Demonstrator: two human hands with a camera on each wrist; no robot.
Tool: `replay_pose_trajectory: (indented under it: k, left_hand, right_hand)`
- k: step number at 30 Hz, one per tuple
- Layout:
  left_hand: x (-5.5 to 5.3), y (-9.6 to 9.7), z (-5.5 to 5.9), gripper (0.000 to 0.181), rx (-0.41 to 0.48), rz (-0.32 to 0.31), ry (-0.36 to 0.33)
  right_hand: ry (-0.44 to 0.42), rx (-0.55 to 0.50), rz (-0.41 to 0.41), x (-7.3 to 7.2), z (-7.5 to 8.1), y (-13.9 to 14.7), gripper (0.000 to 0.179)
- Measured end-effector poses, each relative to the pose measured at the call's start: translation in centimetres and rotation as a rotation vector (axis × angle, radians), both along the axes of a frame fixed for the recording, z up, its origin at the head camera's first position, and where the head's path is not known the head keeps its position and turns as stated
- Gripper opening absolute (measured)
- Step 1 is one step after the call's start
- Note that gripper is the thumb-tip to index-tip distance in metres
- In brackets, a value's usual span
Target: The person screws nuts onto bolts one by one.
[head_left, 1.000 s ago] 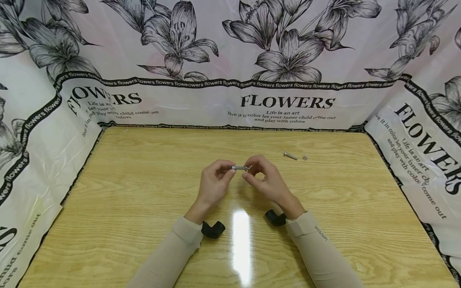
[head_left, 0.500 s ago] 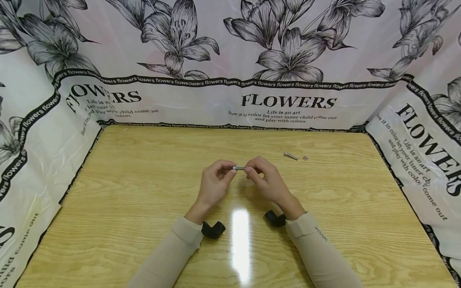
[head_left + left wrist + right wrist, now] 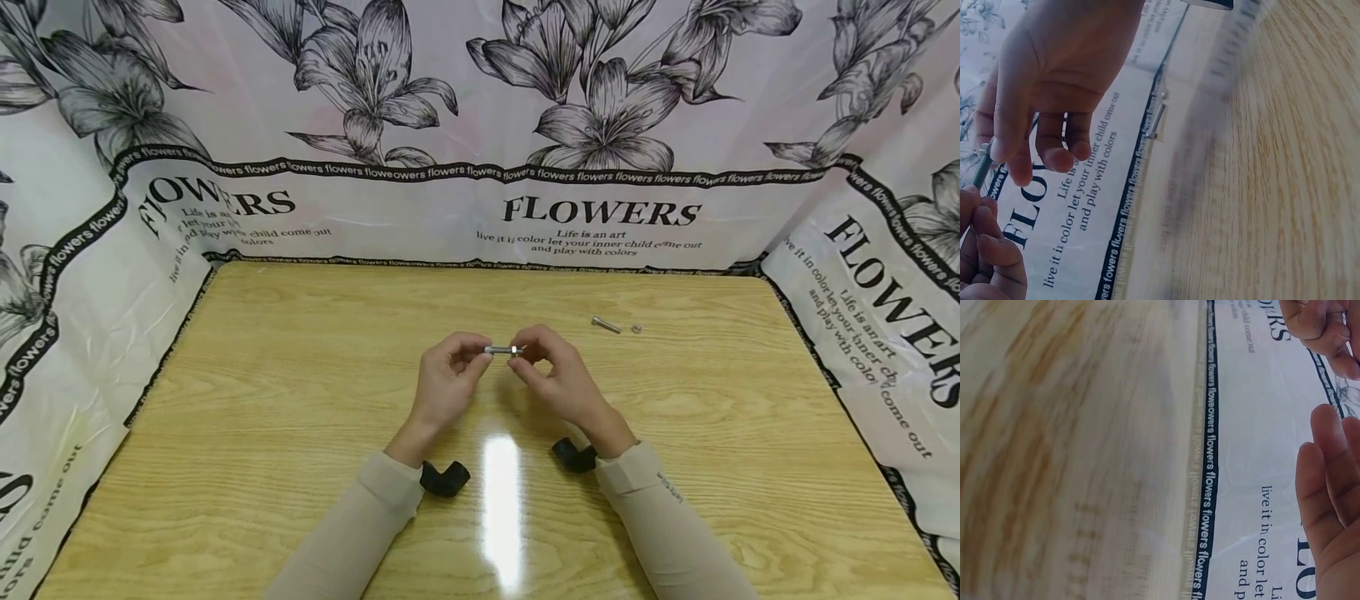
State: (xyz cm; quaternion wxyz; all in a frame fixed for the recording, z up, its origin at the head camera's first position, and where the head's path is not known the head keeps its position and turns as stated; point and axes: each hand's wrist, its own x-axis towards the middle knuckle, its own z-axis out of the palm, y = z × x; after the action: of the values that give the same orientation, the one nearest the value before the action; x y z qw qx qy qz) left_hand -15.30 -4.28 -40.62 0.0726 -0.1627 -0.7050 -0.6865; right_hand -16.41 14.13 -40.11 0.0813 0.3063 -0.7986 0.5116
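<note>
My beige sleeves (image 3: 352, 529) end in broad cuffs (image 3: 393, 480), bent black pieces (image 3: 447, 481) jutting beside them; dark lettering (image 3: 670, 487) marks the right sleeve.

From above, the head view faced forward and down over the yellow wood-grain table (image 3: 300, 375); both wrist views, nearer and tilted sideways, shared its white, black-lettered cloth backdrop (image 3: 405, 212).

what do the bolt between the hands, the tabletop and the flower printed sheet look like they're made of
Bolt: probably metal, silvery and threaded, with bright glints.
Tabletop: wood or wood-look laminate, can't tell which; yellowish grain, glossy finish with a bright reflection.
Sheet: perhaps thin plastic or coated fabric; smooth, slightly shiny, wrinkled.
</note>
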Motion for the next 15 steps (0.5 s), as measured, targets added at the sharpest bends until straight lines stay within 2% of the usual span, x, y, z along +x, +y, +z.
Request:
replay_pose_trajectory:
  k: [7,11,15]
  left_hand:
    - [0.14,0.05,0.18,0.012,-0.013,0.001,0.008]
    - [0.23,0.04,0.37,0.012,-0.025,-0.003,0.029]
    - [0.32,0.05,0.28,0.012,-0.021,-0.005,0.027]
  right_hand:
    - [0.023,0.046,-0.024,0.02,0.05,-0.06,0.004]
    - [0.017,0.07,-0.039,-0.02,0.17,-0.08,0.01]
    - [-0.014,0.078,-0.043,0.13,0.1,-0.03,0.006]
